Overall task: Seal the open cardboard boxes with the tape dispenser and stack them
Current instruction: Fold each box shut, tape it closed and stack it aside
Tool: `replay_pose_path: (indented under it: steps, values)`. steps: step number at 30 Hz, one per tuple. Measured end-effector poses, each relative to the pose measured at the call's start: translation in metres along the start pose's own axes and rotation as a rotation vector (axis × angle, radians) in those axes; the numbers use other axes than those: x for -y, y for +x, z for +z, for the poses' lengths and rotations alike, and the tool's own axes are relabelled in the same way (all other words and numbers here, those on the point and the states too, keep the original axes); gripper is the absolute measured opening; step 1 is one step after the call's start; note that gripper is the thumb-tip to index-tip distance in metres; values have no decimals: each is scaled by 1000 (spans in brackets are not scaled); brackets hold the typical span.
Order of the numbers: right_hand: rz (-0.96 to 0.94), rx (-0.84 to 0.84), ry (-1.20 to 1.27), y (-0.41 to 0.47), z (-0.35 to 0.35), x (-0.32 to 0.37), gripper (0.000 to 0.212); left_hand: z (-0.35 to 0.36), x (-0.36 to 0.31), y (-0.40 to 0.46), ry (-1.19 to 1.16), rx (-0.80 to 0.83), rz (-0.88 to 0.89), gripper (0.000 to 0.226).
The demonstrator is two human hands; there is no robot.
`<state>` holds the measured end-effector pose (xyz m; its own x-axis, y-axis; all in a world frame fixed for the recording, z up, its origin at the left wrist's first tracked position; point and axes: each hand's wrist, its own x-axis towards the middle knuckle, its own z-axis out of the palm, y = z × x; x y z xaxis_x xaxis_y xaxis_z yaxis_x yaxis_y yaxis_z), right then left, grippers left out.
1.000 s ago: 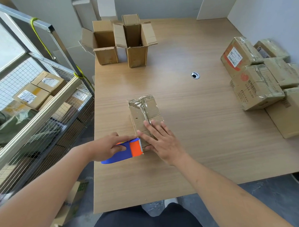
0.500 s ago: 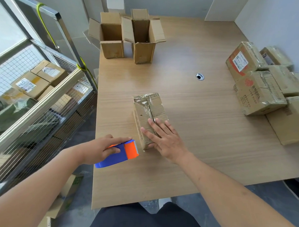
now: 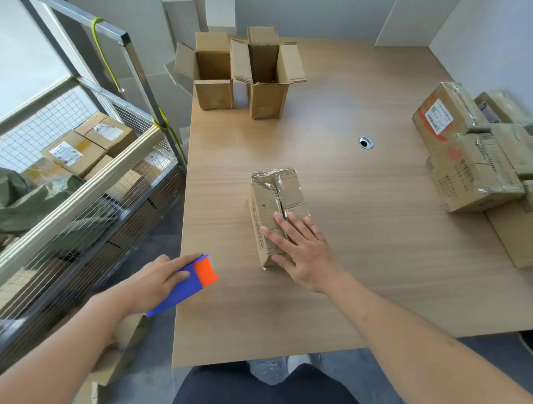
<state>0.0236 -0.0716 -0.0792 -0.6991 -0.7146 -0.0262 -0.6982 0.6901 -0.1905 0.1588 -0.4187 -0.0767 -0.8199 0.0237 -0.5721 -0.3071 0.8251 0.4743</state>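
Fingers of your right hand [image 3: 304, 255] lie straight and flat on the taped box [image 3: 278, 210]; your left hand [image 3: 154, 283] grips the tape dispenser [image 3: 195, 281] beside it.

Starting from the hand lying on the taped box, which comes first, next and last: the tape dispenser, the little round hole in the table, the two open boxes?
From the right hand, in the head view:
1. Tape dispenser: to its left, at the table's edge, held by the left hand.
2. Round hole: farther back, slightly right.
3. Open boxes: at the table's far end.
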Motion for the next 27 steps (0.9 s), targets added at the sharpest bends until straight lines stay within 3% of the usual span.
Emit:
replay_pose_path:
  steps: [4,11,19,23,27]
  values:
    - [79,0,61,2,-1,11,64,3,-23,9,-43,-95,77,51]
    - [171,-165,57,13,5,31,55,25,-45,18,54,-250,128,61]
    - [175,-198,-22,16,9,36,68,57,-68,34,198,-307,1,71]
    - [103,-111,-33,8,6,22,92,67,-70,37,154,-263,-1,80]
    - [81,58,8,6,-3,15,93,64,-72,36,158,-237,-7,80]
